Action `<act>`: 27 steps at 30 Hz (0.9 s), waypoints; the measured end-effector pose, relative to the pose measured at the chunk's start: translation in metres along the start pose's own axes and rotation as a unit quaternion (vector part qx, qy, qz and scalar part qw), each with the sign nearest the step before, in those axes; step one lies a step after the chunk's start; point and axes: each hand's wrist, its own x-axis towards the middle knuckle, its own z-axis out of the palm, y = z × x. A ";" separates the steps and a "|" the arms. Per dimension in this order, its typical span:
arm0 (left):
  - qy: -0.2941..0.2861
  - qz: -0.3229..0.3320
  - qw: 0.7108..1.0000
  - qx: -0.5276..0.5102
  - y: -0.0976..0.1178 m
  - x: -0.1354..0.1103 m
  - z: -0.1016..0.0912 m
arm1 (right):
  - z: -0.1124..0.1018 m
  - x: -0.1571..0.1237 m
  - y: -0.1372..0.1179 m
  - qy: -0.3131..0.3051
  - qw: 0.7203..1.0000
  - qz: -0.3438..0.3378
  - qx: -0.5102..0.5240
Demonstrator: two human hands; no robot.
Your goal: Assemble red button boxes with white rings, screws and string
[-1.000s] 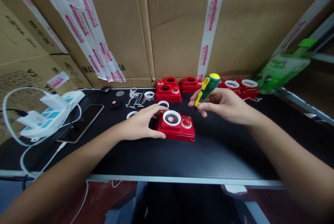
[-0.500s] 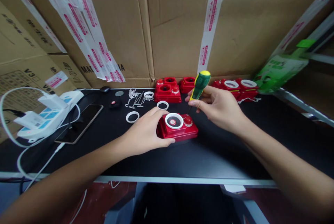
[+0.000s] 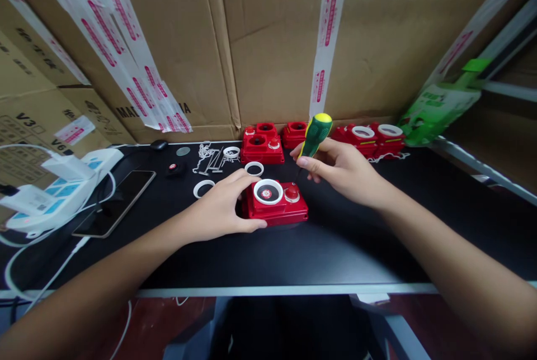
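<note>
On the head camera I see the left hand laid against the left side of the red box. Its fingers curl round the near corner and press the box onto the bench. The box's white ring and red knob face up.

Just behind and right of the box, the right hand has its fingers closed round a green-and-yellow screwdriver. The handle is up and the shaft slants down toward the box's rear edge. The tip is too dark to place, perhaps just off the knob.

Loose white rings lie just behind the box, to its left.

My worry is the tip skating off smooth plastic if the box shifts under that light hold, and jabbing the left fingers.
</note>
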 end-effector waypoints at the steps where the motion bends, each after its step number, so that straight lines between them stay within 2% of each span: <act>1: -0.002 0.000 1.000 0.000 0.000 0.000 -0.001 | 0.001 0.000 0.001 0.003 1.000 -0.008 0.003; 5: -0.022 0.001 1.000 0.001 -0.001 0.000 -0.003 | 0.008 -0.001 0.005 0.017 0.998 -0.029 0.054; 9: -0.030 0.009 0.999 -0.009 -0.002 0.002 -0.004 | 0.004 0.000 0.005 0.088 0.992 -0.035 0.084; 11: -0.030 0.007 0.999 -0.015 -0.002 0.001 -0.003 | -0.006 0.003 0.007 0.101 0.994 -0.016 0.028; 13: -0.026 0.009 0.999 -0.017 -0.002 0.001 -0.002 | -0.016 0.007 0.012 0.079 0.994 0.029 -0.075; 15: -0.022 0.017 0.999 -0.017 -0.006 0.000 -0.003 | -0.024 0.011 0.020 0.066 0.968 0.062 -0.233; 17: -0.024 0.025 0.999 -0.025 -0.015 0.002 -0.007 | -0.028 0.013 0.029 0.030 0.921 0.098 -0.376; 21: -0.063 0.057 0.989 -0.125 -0.048 0.011 -0.033 | -0.025 0.017 0.043 -0.078 0.837 0.222 -0.494; 23: 0.030 0.037 0.989 -0.139 -0.067 0.016 -0.048 | -0.023 0.018 0.047 -0.107 0.810 0.258 -0.516; 25: 0.148 -0.007 0.989 -0.028 -0.084 0.020 -0.058 | -0.022 0.018 0.049 -0.121 0.798 0.270 -0.525; 27: 0.160 -0.011 0.981 0.109 -0.097 0.024 -0.060 | -0.023 0.019 0.050 -0.132 0.792 0.276 -0.529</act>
